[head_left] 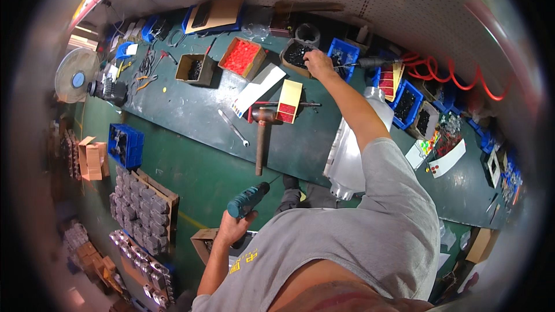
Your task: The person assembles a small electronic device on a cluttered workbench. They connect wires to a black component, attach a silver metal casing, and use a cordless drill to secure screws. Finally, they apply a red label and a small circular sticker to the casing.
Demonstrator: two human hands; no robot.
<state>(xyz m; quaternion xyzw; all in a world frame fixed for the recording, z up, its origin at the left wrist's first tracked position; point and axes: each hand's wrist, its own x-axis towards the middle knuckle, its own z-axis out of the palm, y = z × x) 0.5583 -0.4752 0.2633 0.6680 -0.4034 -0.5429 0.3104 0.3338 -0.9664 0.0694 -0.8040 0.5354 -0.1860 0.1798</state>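
Note:
My left hand (232,226) is closed round the grip of a teal cordless drill (248,199), held low in front of the bench with its bit pointing up and right. At the back of the bench, my right hand (318,63) reaches to a cardboard box of small black parts (296,54). Its fingers are curled at the box's right side, and whatever they pinch is too small to make out. Beneath my right forearm lies a silver metal housing (354,153) at the bench's front edge. A blue bin (343,53) stands just right of that hand.
A mallet (261,141) and a wrench (234,127) lie on the green bench (191,112). Boxes of red parts (241,56) and black parts (195,70) stand behind. A coiled red air hose (448,75) hangs at right. Left on the floor are grey castings (139,211) and a blue crate (126,145).

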